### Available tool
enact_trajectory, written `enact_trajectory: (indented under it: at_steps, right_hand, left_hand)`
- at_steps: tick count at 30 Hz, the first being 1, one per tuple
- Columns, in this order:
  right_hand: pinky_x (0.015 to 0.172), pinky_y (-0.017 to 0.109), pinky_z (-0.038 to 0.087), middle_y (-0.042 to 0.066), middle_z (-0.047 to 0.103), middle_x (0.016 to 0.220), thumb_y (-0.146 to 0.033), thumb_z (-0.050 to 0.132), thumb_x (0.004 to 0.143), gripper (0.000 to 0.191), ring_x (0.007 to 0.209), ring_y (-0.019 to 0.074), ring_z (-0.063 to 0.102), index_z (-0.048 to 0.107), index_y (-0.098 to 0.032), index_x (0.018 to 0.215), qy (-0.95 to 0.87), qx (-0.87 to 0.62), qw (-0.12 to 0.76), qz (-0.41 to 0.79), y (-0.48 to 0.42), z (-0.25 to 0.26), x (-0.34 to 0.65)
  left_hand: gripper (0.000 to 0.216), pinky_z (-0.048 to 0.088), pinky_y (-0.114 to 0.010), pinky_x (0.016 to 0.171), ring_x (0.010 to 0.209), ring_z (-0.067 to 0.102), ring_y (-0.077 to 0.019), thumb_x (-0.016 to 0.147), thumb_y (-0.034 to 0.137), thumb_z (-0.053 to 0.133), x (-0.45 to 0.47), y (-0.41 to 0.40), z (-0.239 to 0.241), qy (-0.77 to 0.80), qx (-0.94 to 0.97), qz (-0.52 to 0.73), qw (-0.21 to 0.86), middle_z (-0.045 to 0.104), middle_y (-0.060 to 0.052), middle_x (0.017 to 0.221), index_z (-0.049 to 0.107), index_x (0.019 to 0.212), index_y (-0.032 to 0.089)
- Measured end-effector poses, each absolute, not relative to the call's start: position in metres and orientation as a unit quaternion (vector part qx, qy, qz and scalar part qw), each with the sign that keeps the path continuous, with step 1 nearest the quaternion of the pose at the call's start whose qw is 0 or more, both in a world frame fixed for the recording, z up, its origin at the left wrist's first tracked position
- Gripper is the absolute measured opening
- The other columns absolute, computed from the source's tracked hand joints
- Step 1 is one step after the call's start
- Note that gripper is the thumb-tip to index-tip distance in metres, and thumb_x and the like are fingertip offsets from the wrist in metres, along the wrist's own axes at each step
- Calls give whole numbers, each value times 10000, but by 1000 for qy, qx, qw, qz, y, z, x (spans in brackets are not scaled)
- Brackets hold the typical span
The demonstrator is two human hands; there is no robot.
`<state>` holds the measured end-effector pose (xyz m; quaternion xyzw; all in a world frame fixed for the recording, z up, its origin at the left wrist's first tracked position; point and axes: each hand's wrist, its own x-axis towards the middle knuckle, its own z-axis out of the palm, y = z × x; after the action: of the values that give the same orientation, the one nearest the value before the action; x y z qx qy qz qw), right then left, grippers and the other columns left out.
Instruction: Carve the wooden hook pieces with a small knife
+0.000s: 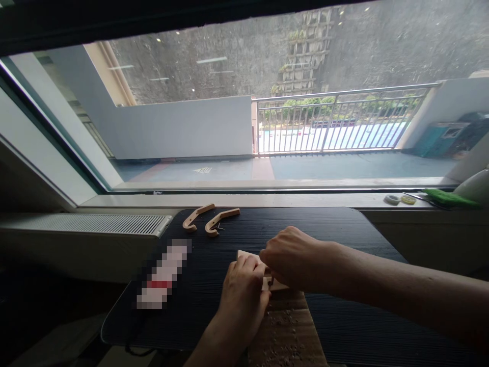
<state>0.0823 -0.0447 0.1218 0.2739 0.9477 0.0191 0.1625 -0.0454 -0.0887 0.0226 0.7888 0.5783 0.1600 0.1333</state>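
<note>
My left hand (244, 285) curls over a pale wooden piece (265, 285) and presses it down on a sheet of corrugated cardboard (286, 331). Just to its right, my right hand (288, 257) is closed in a fist above the same piece. Whatever that fist grips is hidden from view. Farther back on the dark table (324, 224) lie two curved wooden hooks, one on the left (188, 222) and one on the right (211, 224). Small screws (219, 227) appear beside the right-hand hook. Many small marks or bits dot the cardboard.
A blurred-out pinkish strip (164, 275) lies at the table's left side. Behind the table runs a windowsill (267, 200) holding tape rolls (392, 199) and a green cloth-like item (451, 198). A slatted radiator cover (95, 224) stands to the left.
</note>
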Motion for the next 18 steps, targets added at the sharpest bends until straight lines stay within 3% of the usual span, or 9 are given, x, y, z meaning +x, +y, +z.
enact_trajectory:
  at_steps: [7, 18]
  right_hand:
    - [407, 247, 235, 29, 659, 658, -107, 576, 725, 98, 633, 195, 643, 597, -153, 642, 951, 272, 147, 16, -44, 122, 84]
    - [396, 254, 239, 19, 637, 627, -68, 569, 714, 115, 565, 193, 620, 595, -148, 636, 956, 249, 149, 37, -46, 119, 85]
  left_hand:
    - [51, 321, -357, 822, 959, 482, -217, 737, 206, 604, -39, -87, 7, 572, 794, 175, 113, 612, -19, 902, 641, 771, 219]
    - [109, 311, -354, 783, 920, 500, -211, 754, 149, 542, -32, -83, 9, 580, 790, 177, 85, 635, -22, 858, 636, 743, 204]
